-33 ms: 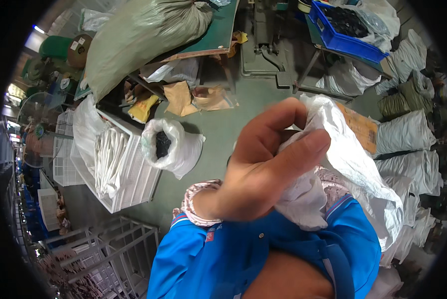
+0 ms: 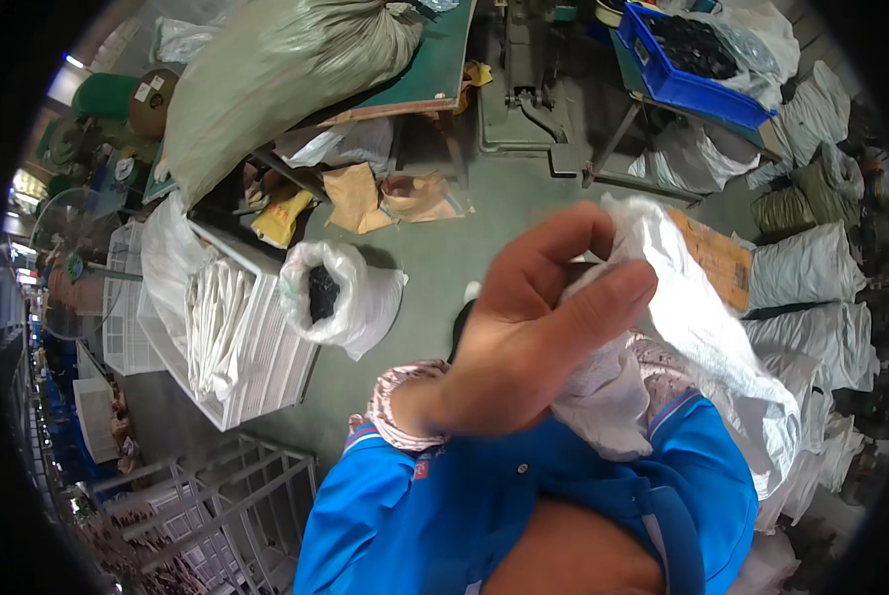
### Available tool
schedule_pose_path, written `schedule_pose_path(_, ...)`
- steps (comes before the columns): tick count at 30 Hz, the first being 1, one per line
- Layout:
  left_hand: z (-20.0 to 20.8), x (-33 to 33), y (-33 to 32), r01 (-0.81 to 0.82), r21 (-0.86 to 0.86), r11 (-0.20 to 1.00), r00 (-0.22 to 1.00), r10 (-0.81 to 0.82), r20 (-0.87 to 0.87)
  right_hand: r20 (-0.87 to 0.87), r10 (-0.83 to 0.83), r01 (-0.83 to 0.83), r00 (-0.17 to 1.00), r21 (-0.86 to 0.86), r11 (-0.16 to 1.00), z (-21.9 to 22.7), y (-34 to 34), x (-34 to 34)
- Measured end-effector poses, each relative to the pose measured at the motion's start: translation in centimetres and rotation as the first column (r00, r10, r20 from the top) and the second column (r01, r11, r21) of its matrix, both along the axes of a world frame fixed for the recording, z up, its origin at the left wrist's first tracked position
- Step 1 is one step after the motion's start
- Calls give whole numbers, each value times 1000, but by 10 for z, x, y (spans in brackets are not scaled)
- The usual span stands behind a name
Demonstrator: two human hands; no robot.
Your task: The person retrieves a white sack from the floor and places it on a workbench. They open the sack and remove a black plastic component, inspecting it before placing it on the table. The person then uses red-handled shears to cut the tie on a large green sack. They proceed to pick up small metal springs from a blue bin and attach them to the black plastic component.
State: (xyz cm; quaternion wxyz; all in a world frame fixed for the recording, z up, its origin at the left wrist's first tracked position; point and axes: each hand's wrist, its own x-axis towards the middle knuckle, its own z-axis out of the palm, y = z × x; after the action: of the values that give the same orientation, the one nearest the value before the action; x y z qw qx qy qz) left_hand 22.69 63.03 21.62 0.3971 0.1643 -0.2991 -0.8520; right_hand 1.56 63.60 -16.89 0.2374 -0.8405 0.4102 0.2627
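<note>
A white woven sack [image 2: 678, 273] hangs in front of my chest and drapes down over my right forearm. At its upper left edge is my left hand [image 2: 554, 317], back toward me, with the fingers curled and the thumb lying against the cloth. The fingertips are partly hidden behind the sack's edge. Of my right arm only the blue sleeve and the patterned cuff [image 2: 668, 367] show; the hand itself is hidden behind or inside the sack.
An open white sack [image 2: 360, 307] of black pieces stands on the floor, beside white crates [image 2: 276, 347] holding folded sacks. Ahead is a green table [image 2: 405, 84] with a bulging sack [image 2: 276, 79]. A blue tray [image 2: 683, 69] and stacked white sacks [image 2: 807, 263] are at right, metal racks [image 2: 226, 496] at lower left.
My left hand has shifted slightly to the right and down along with the sack's top edge. More of a dark shoe shows beside the wrist.
</note>
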Motion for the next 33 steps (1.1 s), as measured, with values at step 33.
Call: schedule_pose_path(33,-198,-124,-387,-713,167,681,583,444,681,255,-967,940,22,323,106,-3,-263,-266)
